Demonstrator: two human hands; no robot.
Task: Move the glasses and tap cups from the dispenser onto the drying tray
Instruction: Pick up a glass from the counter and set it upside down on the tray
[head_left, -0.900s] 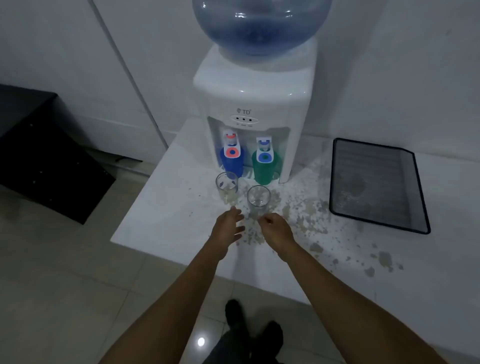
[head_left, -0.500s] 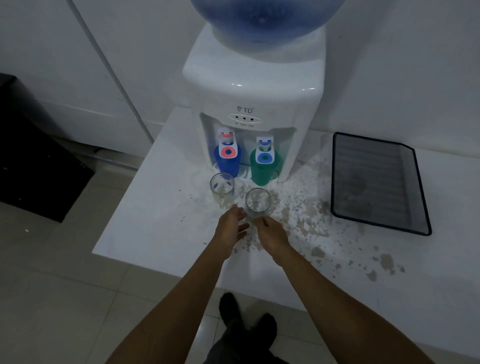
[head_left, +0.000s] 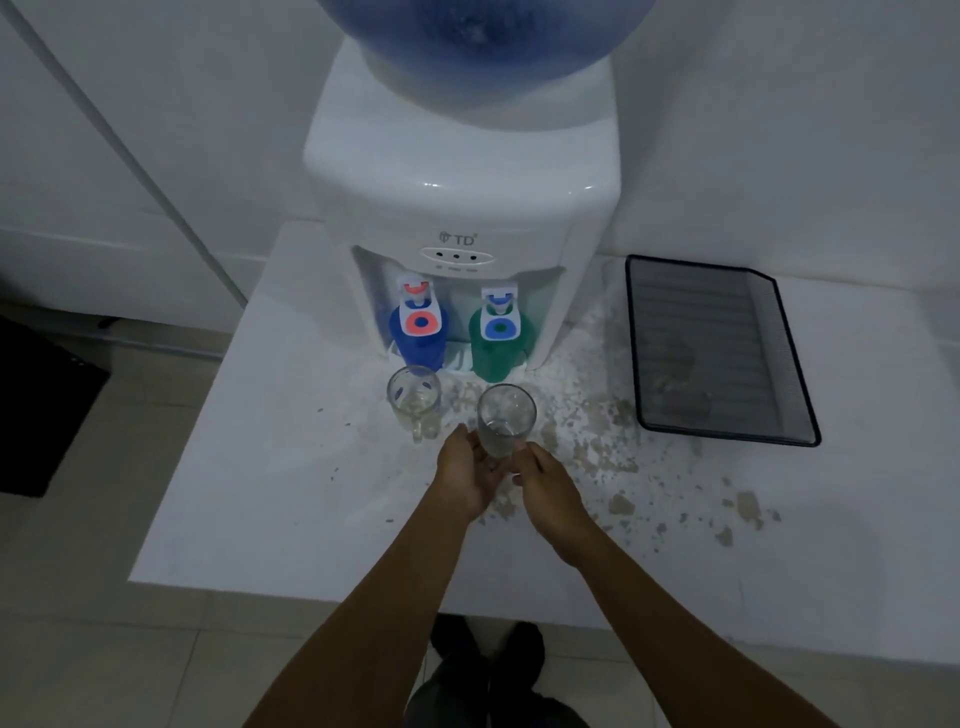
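Observation:
A white water dispenser (head_left: 462, 208) stands on the counter, with a blue cup (head_left: 415, 345) under its left tap and a green cup (head_left: 493, 353) under its right tap. In front of it a clear handled glass (head_left: 414, 397) stands to the left. A plain clear glass (head_left: 505, 418) stands to the right, and both hands close around its base: my left hand (head_left: 465, 475) touches its left side, my right hand (head_left: 548, 486) its right side. The black mesh drying tray (head_left: 717, 353) lies to the right with nothing on it.
The white counter (head_left: 291, 467) ends close to my body and on the left, with tiled floor below. Grey flecks and stains cover the counter between the glasses and the tray. A large blue water bottle (head_left: 467, 36) tops the dispenser. A wall runs behind.
Both hands have moved forward from just short of the plain glass to either side of its base and now touch it. The camera has come closer to the counter.

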